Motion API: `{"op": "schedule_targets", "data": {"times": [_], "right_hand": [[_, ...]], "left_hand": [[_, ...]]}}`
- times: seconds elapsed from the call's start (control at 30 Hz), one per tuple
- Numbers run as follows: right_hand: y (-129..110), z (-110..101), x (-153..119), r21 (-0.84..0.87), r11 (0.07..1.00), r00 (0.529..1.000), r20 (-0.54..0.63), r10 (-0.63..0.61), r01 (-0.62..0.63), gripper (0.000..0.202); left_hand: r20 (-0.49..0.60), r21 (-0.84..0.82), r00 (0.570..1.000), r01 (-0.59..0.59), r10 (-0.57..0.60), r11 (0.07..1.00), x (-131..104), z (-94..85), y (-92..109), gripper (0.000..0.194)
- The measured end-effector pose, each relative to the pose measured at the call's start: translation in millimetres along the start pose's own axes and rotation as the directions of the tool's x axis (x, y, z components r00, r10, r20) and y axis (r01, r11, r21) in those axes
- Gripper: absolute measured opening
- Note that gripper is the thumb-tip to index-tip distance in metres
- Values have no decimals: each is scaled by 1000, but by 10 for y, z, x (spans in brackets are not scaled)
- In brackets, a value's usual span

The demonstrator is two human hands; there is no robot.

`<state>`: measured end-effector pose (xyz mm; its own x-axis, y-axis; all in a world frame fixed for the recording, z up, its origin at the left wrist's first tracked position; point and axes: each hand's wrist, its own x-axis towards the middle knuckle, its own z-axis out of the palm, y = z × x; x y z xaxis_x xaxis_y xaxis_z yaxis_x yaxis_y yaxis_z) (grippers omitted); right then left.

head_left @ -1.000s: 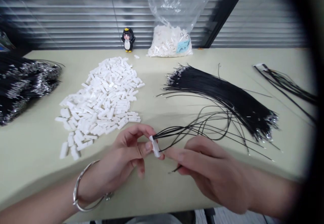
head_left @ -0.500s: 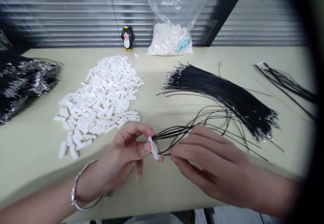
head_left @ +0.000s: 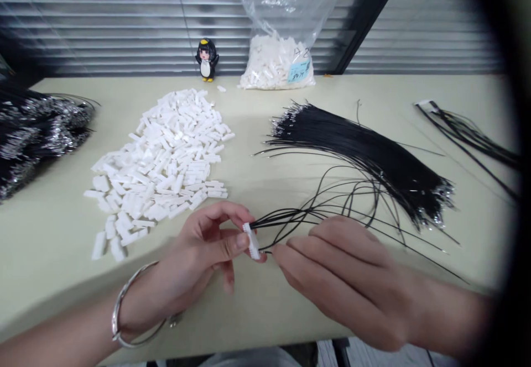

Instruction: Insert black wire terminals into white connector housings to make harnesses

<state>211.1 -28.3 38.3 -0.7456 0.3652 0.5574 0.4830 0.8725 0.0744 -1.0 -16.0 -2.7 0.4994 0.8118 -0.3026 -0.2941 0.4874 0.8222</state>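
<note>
A small white connector [head_left: 253,241] is pinched between the thumb and fingers of my left hand [head_left: 207,248], near the front of the table. Several black wires [head_left: 286,217] run out of the connector's right side and fan to the right, behind my other hand. My right hand [head_left: 344,276] has its thumb and index finger closed on one black wire, whose metal tip points at the connector's lower end. Whether that tip has entered the connector is too small to tell.
White connectors [head_left: 166,157] lie piled at left centre. A thick black wire bundle [head_left: 357,146] rests at right, another [head_left: 37,129] at far left. Behind stand a penguin figurine [head_left: 206,61] and a plastic bag [head_left: 271,63] of white pieces. A wired connector [head_left: 427,106] lies far right.
My right hand has rolled over, its knuckles more toward the camera, still by the connector. The loose wire ends have shifted right. My left hand has barely moved.
</note>
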Motion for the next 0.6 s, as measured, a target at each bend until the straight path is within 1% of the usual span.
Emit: {"op": "schedule_targets", "data": {"times": [0.13,0.2,0.3,0.4,0.5,0.6], "right_hand": [[-7,-8,-3,-20,1000,998,65,-13,14,18],[-8,-15,-9,-10,1000,997,77,-4,4,18],[-9,-9,-20,4,1000,996,88,4,-5,18],[-15,52,-30,43,999,996,88,11,-15,16],[-11,150,-21,147,985,995,49,87,-93,13],[28,198,5,300,933,979,12,205,-199,21]], "left_hand": [[1,20,1000,-20,20,1000,1,19,16,19],[-22,41,999,-26,27,999,-1,29,29,21],[-66,80,998,1,5,997,-6,50,52,21],[-72,111,997,17,-9,994,-7,64,66,21],[-52,102,999,1,5,995,-2,54,71,20],[-71,73,997,-21,26,997,9,29,85,19]]}}
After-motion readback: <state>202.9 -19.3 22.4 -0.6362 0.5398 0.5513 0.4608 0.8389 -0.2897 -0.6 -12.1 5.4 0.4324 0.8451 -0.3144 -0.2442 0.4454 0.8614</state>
